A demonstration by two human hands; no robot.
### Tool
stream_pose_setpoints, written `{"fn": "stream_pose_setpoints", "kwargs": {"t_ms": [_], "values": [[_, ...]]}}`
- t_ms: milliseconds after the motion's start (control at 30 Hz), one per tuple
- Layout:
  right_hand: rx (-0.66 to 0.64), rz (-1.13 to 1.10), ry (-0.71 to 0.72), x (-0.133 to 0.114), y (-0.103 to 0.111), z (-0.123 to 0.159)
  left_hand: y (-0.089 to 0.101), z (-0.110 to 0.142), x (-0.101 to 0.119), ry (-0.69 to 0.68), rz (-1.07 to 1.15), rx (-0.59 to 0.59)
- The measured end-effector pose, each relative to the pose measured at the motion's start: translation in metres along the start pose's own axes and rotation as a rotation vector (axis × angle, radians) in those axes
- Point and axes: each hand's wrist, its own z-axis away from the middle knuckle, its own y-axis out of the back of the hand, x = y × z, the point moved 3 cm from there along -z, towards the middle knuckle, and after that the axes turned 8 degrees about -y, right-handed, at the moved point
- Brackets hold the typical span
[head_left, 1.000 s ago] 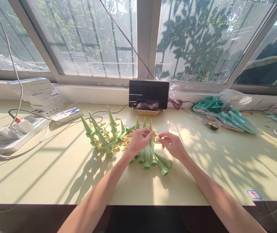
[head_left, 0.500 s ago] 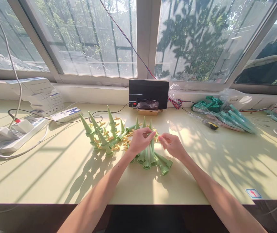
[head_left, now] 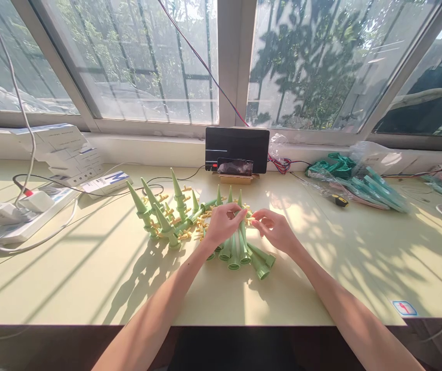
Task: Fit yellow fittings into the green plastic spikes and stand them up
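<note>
My left hand [head_left: 225,225] is closed, thumb and fingers pinched around a green plastic watering spike whose narrow end they partly hide. Close to its right, my right hand [head_left: 277,230] has thumb and forefinger on a small yellow valve [head_left: 249,221] at that spike. Below my left hand, several green spikes [head_left: 234,262] lie with their open threaded ends toward me. Two more spikes [head_left: 261,270] rest slanting to the right. On the left, several spikes [head_left: 174,193] with yellow valves stand point-up, and loose yellow valves [head_left: 201,226] lie partly hidden by my left hand.
A black tablet [head_left: 237,147] and a phone [head_left: 235,167] stand at the back by the window. White boxes [head_left: 69,152] and a power strip [head_left: 27,221] with cables occupy the left. Bagged green pieces [head_left: 375,193] and a yellow-black cutter [head_left: 339,200] lie at the back right.
My right hand's fingers drew together at the yellow valve, then turned and spread slightly. My left hand has stayed nearly still, and the lying spikes have not moved.
</note>
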Motion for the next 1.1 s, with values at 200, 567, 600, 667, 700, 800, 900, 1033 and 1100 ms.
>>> {"fn": "stream_pose_setpoints", "kwargs": {"t_ms": [200, 567, 600, 667, 700, 800, 900, 1033, 1100], "values": [[-0.031, 0.028, -0.004, -0.0006, -0.0026, 0.0005, -0.0023, 0.0004, -0.0015, -0.037, -0.033, -0.011], [-0.008, 0.129, -0.052, 0.0011, -0.004, 0.0011, -0.0058, 0.0025, -0.0041, -0.061, -0.065, -0.021], [-0.008, 0.123, -0.048, 0.0008, -0.0036, 0.001, -0.0053, 0.0024, -0.004, -0.053, -0.061, -0.021], [-0.007, 0.091, -0.035, -0.0001, -0.0023, 0.0007, -0.004, 0.0022, -0.004, -0.03, -0.052, -0.015], [-0.008, 0.07, -0.028, -0.0004, -0.0016, 0.0005, -0.0033, 0.002, -0.004, -0.02, -0.046, -0.011], [-0.015, 0.016, -0.012, -0.0001, -0.0008, -0.0001, -0.0022, 0.0016, -0.0045, -0.004, -0.029, 0.0], [-0.028, 0.004, -0.007, 0.0011, -0.0022, -0.0001, -0.0025, 0.0014, -0.0054, -0.005, -0.032, 0.0], [-0.035, 0.043, -0.011, 0.001, -0.0034, 0.0007, -0.0035, 0.0018, -0.0054, -0.022, -0.074, -0.001], [-0.041, 0.081, -0.017, 0.0, -0.0035, 0.0013, -0.0041, 0.0021, -0.004, -0.056, -0.104, 0.005]]}}
